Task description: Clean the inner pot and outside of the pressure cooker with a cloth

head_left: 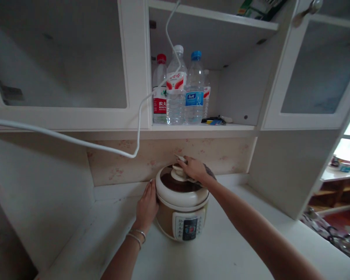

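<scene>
A cream and brown electric pressure cooker [181, 206] stands on the white counter [221, 252] against the back wall, its control panel [189, 228] facing me. My right hand [193, 169] lies on top of the lid, fingers curled over the cream lid handle [177, 173]. My left hand [147, 206], with bracelets on the wrist, presses flat against the cooker's left side, fingers stretched out along the body.
A white cable [138, 128] hangs in a loop above the cooker. The open cupboard shelf [204, 126] above holds several water bottles [176, 87]. An open cupboard door [315, 74] juts out at right. A white wall panel [291, 171] bounds the counter's right side.
</scene>
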Available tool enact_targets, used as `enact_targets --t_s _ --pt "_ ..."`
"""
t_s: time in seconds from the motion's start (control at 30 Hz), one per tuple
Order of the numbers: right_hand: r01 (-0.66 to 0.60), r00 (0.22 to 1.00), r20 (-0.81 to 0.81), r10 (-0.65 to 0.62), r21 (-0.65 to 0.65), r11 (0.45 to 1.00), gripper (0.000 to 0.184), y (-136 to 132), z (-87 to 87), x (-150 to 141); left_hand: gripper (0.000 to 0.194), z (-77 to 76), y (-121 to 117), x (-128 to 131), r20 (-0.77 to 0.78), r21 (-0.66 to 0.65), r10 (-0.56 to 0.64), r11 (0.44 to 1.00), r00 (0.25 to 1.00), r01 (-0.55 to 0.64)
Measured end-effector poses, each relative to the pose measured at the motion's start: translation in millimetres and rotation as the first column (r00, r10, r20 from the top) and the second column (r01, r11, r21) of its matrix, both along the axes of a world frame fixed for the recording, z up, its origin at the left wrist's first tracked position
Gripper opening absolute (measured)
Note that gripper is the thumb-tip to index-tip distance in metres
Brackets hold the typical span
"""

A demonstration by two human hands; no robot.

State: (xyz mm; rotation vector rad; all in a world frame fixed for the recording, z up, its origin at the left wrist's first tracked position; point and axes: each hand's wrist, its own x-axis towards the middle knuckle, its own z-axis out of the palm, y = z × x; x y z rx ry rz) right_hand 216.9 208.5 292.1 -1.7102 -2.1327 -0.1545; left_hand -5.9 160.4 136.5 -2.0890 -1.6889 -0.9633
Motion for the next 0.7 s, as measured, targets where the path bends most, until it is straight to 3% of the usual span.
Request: enact_targets --t_s 0.1,0.27,0.37,0.47,0.53,0.6,0.7 --pt "0.020 0.997 -0.071 -0.012 0.104 0.994 0.050 -20.5 -15.6 17.4 0.080 -1.8 0.8 1.0 0.007 0.011 0.010 1.000 1.000 -0.011" --pt "0.077 0.988 -0.150 -0.046 0.214 0.974 0.044 -60.2 -51.7 32.8 0.072 -2.3 2.3 1.4 0.030 -0.006 0.003 1.000 1.000 -0.003" --pt "-0.091 0.987 -0.098 0.128 0.316 0.944 0.038 -88.1 -71.0 25.6 0.073 -0.9 3.6 -0.1 0.110 -0.026 -0.048 0.998 0.993 0.052" --pt "-0.319 0.939 -0.011 0.343 0.344 0.883 0.041 -108.5 -77.1 2.5 0.069 2.6 5.1 -3.0 0.268 -0.067 -0.170 0.979 0.948 0.194" --pt "-0.375 0.919 0.001 0.395 0.322 0.870 0.039 -113.2 -72.1 -17.4 0.069 7.4 5.0 -7.2 0.470 -0.074 -0.253 0.943 0.846 0.323" --pt "-0.406 0.909 0.025 0.417 0.291 0.866 0.034 -111.7 -62.7 -36.1 0.063 16.3 1.9 -14.4 0.715 -0.047 -0.240 0.921 0.657 0.388" --pt "-0.468 0.884 0.116 0.454 0.231 0.853 0.032 -103.0 -48.8 -56.4 0.047 42.0 -13.2 -26.0 0.910 0.018 -0.112 0.972 0.399 0.233"
